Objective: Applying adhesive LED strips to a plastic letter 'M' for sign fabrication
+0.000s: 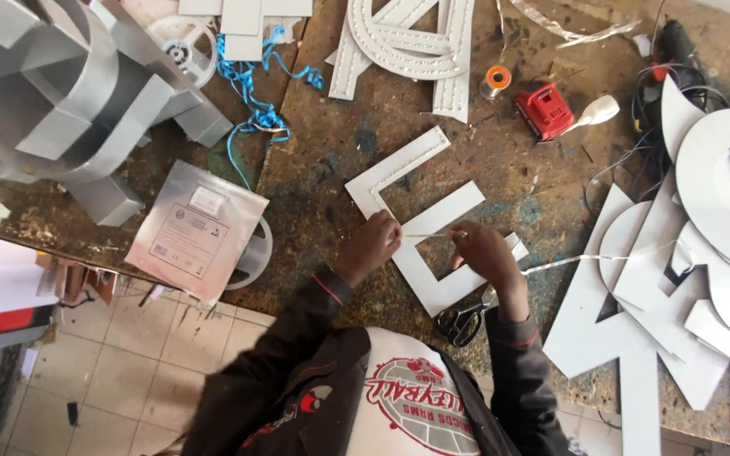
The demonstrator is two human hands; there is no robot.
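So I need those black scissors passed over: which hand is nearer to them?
The right hand. It rests on the white letter cutout, just above the black scissors at the table edge. The left hand is farther off, up and to their left.

I see black scissors [461, 321] at the bench edge, a red battery pack [543, 111], an orange thread spool [496, 80], tangled blue ribbon [255, 84], a silver foil pouch [196, 230], stacked white cut-outs [703, 253] on my right.
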